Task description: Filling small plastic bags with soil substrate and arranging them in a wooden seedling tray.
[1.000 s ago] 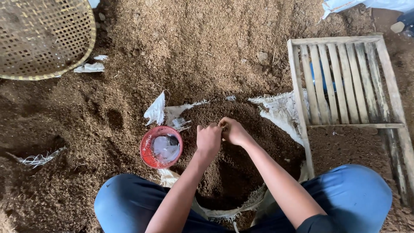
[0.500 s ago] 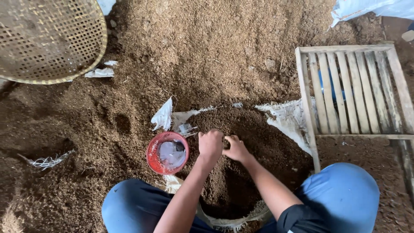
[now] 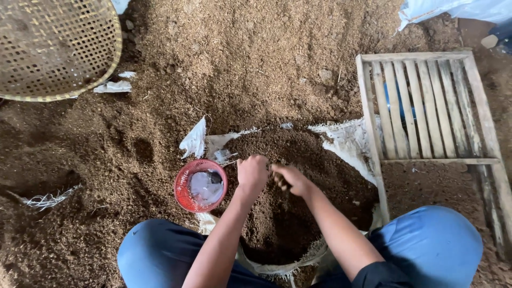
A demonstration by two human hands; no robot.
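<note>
Crouched over an open white woven sack (image 3: 349, 141) filled with dark brown crumbly soil (image 3: 298, 197), I work both hands at the near-left part of the mound. My left hand (image 3: 252, 173) is curled into a loose fist, knuckles up, pressed against the soil; whether it holds anything inside I cannot tell. My right hand (image 3: 293, 180) sits just beside it, touching it, fingers bent around a small clump of the same dark soil. Just left of my hands, a small round red plastic basket (image 3: 200, 185) rests on the ground with a crumpled piece of white plastic inside and no soil visible in it, so by my judgement the handling of the soil is at an early stage, with nearly the whole mound lying in the sack. To the right, a pale slatted wooden frame (image 3: 426, 106) lies flat, touching the sack's edge. Far left, a round woven bamboo tray (image 3: 58, 48) lies on the sawdust-covered floor (image 3: 256, 53), well apart from me, with white scraps (image 3: 113, 86) near it.
</note>
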